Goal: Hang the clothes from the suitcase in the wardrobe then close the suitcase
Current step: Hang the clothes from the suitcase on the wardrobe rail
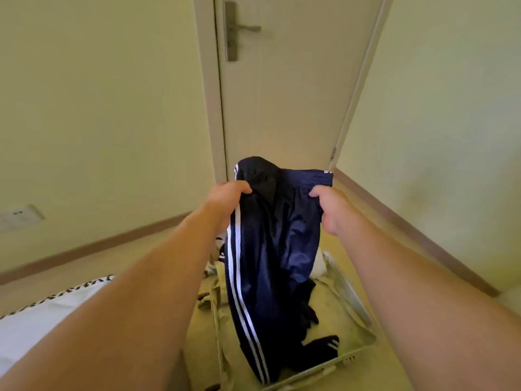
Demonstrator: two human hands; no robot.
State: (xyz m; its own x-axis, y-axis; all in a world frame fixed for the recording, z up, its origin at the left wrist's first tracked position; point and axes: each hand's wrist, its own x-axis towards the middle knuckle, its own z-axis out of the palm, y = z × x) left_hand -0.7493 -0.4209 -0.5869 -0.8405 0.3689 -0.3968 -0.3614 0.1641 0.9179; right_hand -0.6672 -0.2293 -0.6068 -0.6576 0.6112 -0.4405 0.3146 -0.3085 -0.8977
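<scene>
Navy track trousers [270, 249] with white side stripes hang upright in front of me. My left hand [228, 196] grips the waistband at its left side and my right hand [327, 207] grips it at the right. The trouser legs trail down into the open suitcase [358, 311] on the floor, where the cuffs lie bunched. White and pale clothes [318, 263] lie in the suitcase behind the trousers, mostly hidden. No wardrobe is in view.
A closed pale door [282, 94] with a metal lever handle [242, 28] stands straight ahead. Walls with brown skirting run off left and right. A white bed sheet with a dark patterned edge [56, 303] lies at lower left. A wall socket [19, 215] sits low on the left.
</scene>
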